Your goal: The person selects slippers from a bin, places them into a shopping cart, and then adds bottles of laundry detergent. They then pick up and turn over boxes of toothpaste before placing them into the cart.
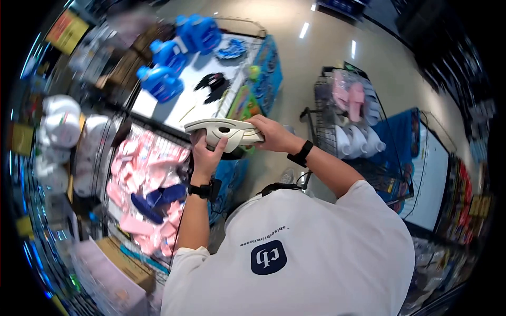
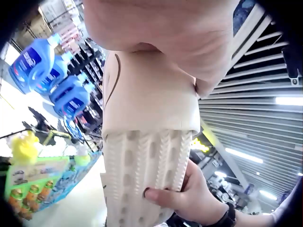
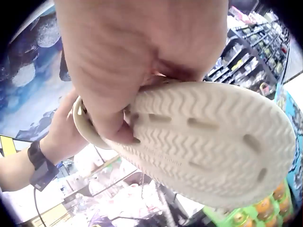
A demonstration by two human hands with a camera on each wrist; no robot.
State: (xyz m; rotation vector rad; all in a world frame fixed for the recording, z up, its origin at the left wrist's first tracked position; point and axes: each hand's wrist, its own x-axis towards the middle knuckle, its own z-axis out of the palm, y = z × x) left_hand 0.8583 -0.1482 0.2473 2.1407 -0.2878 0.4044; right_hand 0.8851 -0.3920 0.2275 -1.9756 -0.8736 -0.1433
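Both hands hold one cream slipper (image 1: pixel 236 138) above the corner of a display bin, tipped on its side in the head view. With its thumb on the upper, my left hand (image 1: pixel 207 157) grips the strap (image 2: pixel 150 94) side. My right hand (image 1: pixel 275 138) pinches the other end. Its thumb presses the bumpy footbed (image 2: pixel 142 165) in the left wrist view. From the right wrist, the wavy-treaded sole (image 3: pixel 208 137) faces the camera, a fingertip of the right hand against it.
Pink slippers (image 1: pixel 139 158) and a navy pair (image 1: pixel 158 203) fill the bin at left. Blue detergent bottles (image 1: pixel 161 84) and black items (image 1: pixel 212 87) sit on a white counter (image 1: pixel 150 111) beyond. On the right stands a wire basket (image 1: pixel 327 113) of pink slippers and white bottles.
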